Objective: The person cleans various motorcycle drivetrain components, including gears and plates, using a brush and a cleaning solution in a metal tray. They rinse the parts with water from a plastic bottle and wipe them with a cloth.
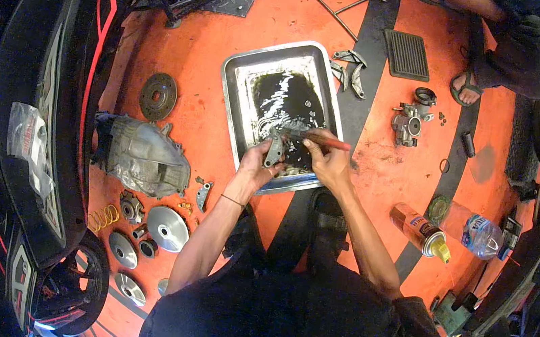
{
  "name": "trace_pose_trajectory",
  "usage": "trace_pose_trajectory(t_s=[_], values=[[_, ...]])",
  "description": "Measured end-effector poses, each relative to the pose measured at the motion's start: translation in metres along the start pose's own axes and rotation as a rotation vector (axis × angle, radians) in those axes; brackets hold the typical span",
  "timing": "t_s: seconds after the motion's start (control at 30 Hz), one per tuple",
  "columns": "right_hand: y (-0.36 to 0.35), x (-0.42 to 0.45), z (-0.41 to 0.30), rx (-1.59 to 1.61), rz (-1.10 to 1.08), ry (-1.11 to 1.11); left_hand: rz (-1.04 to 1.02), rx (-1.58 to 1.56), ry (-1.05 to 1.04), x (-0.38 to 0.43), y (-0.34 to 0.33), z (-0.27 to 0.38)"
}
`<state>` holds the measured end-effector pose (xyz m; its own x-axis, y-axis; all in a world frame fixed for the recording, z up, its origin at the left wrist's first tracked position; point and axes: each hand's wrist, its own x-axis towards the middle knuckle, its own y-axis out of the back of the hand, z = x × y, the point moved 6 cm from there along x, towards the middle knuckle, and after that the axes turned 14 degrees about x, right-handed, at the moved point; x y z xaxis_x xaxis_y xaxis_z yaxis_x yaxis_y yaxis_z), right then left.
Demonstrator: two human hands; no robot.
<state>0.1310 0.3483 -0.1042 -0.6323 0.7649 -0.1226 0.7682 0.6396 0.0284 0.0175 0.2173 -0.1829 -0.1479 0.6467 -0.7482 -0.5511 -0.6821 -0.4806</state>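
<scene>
A metal tray (229, 91) with dark liquid in it lies on the orange floor before me. Over its near part, my left hand (256, 162) holds a small curved grey metal part (274, 152) with holes in it. My right hand (328, 158) grips the red handle of a brush (332, 142), whose dark end meets the upper end of the metal part. The liquid around the brush end is rippled. Several similar curved metal parts (357, 80) lie by the tray's right edge, and another one (203, 195) is on the floor to the left of my left forearm.
Left are a grey engine cover (148, 157), a round plate (158, 96), metal pulley discs (168, 228) and a yellow spring (104, 218), beside a black motorcycle (30, 86). Right are a throttle body (409, 123), an air filter (407, 55), a spray can (418, 229), a plastic bottle (483, 237) and another person's foot (466, 89).
</scene>
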Motion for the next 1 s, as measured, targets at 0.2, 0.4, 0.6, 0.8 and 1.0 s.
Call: trace_pose_trajectory(t_s=[0.2, 0.4, 0.6, 0.8, 1.0], values=[[-0.022, -0.021, -0.024, -0.009, -0.118, 0.107, -0.011, 0.155, -0.040, -0.009, -0.010, 0.010], [-0.005, -0.019, -0.017, -0.106, -0.036, 0.028, 0.105, 0.238, -0.038, -0.001, 0.007, 0.006], [-0.004, -0.024, -0.002, -0.024, -0.088, -0.039, 0.049, 0.207, -0.112, -0.011, -0.009, 0.013], [-0.009, -0.013, -0.016, -0.033, -0.111, 0.030, 0.153, 0.546, -0.232, 0.000, 0.011, 0.009], [0.010, 0.000, -0.015, -0.039, -0.056, 0.052, 0.187, 0.863, -0.244, -0.013, 0.002, 0.019]])
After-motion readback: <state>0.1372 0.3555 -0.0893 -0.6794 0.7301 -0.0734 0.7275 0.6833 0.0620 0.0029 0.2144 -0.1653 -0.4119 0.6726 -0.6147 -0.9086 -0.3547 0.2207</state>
